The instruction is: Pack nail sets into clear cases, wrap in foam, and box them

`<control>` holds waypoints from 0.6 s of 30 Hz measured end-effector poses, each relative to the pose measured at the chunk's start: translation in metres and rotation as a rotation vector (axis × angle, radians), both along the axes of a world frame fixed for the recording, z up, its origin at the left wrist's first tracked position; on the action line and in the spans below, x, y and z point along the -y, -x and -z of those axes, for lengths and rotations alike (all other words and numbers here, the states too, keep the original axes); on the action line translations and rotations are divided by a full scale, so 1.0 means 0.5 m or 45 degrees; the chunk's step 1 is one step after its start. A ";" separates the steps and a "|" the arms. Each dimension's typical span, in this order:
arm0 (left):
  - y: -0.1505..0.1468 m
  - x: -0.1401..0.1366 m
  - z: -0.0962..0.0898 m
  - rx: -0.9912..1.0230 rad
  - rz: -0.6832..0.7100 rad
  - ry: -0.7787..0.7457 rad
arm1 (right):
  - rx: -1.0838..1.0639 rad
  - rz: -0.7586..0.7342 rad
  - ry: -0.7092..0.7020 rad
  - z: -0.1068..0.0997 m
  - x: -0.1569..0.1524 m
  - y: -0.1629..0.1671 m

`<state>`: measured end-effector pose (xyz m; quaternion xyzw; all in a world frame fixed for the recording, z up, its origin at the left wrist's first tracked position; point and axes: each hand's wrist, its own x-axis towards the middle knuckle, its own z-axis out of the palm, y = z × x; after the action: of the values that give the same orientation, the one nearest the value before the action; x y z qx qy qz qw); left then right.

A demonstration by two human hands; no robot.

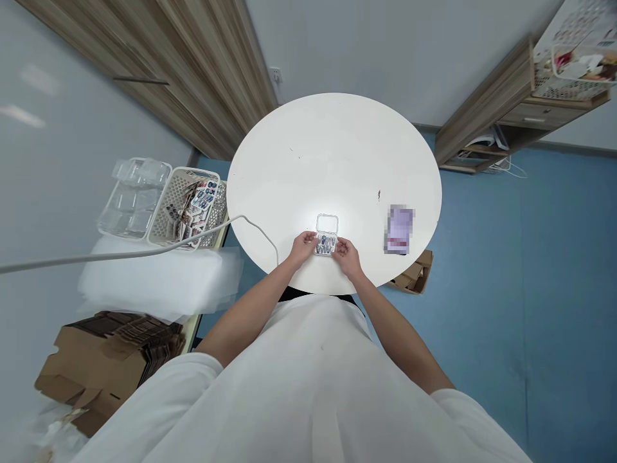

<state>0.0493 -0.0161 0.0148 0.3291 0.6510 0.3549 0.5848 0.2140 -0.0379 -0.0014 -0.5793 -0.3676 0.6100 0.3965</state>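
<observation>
A small clear plastic case (pixel 326 224) lies near the front of the round white table (pixel 332 148), its hinged lid tilted back away from me. Inside its lower half sits a set of dark, glossy nail-shaped pieces (pixel 325 244), too small to make out one by one. My left hand (pixel 304 247) grips the left edge of the case with bent fingers. At the right edge, my right hand (pixel 348 256) holds the case between thumb and fingers.
A blurred purple item (pixel 399 229) lies on the table to the right. A white cable (pixel 212 230) crosses the left edge. Left of the table are a basket of patterned cards (pixel 186 199), a basket of clear boxes (pixel 137 199), plastic bags (pixel 154 276) and folded cardboard (pixel 101 360).
</observation>
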 end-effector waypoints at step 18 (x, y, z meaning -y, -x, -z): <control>0.015 0.032 -0.029 0.468 0.071 0.093 | -0.286 -0.131 0.279 -0.039 -0.063 -0.051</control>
<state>0.0418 -0.0321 0.0293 0.2553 0.5363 0.3687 0.7150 0.2395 -0.0063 0.0183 -0.5275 -0.2815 0.7268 0.3380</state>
